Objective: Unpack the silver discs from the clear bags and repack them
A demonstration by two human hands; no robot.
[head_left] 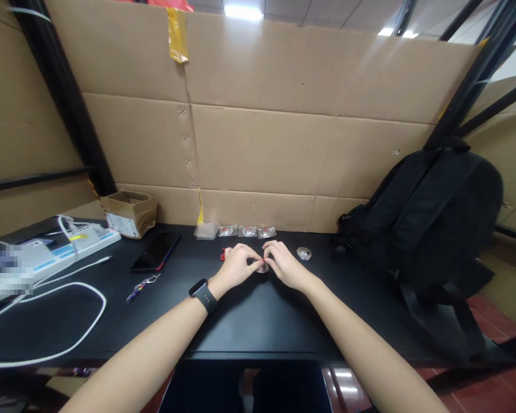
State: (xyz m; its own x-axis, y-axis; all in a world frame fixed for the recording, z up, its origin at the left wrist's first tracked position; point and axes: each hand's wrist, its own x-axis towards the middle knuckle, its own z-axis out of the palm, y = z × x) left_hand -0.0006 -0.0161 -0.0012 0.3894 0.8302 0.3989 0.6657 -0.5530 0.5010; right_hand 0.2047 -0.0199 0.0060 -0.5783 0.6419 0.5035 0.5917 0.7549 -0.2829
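Observation:
My left hand [239, 265], with a dark watch on its wrist, has thumb and forefinger pinched at a small red piece [264, 260]. From the other side my right hand [282, 264] is also closed, its fingertips meeting the same red piece. Just under the fingertips lies a shiny round disc [262, 268], partly covered by the hands. Beside the left hand some red bits [223, 254] show, half hidden behind it. A second clear, shiny disc [304, 253] rests on the black table right of my right hand.
Three bagged discs [248, 231] line the back beside a stack of clear bags [207, 230]. Leftward are a phone [155, 251], a keychain [141, 288], a cardboard box [131, 213], a power strip [55, 258] and a white cable [103, 310]. A black backpack [434, 212] stands at right.

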